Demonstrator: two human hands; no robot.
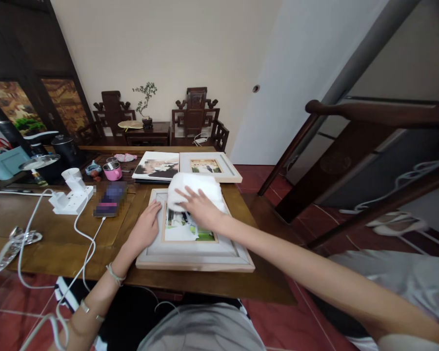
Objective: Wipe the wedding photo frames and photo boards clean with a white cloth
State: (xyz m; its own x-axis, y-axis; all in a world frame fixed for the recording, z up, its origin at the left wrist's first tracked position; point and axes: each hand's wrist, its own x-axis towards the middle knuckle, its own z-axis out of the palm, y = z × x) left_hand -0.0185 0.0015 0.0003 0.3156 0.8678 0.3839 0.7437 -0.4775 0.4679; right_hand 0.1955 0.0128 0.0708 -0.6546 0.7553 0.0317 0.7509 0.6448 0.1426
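A pale picture frame (196, 260) lies flat at the table's front edge, with a photo showing green grass in its middle. My left hand (145, 225) rests on the frame's left border, fingers stretched out flat and holding nothing. Over the upper part of the frame lies a folded white cloth (208, 184), covering part of the photo. My right hand (201, 208) presses down on this cloth with its fingers spread; the thumb is hard to make out.
Behind lie another framed photo (227, 168) and a photo panel (156, 157). To the left are a phone (110, 199), a white power strip (73, 200) with cables, a pink cup (112, 170) and a clear hair clip (14, 247). A wooden chair (336, 161) stands right.
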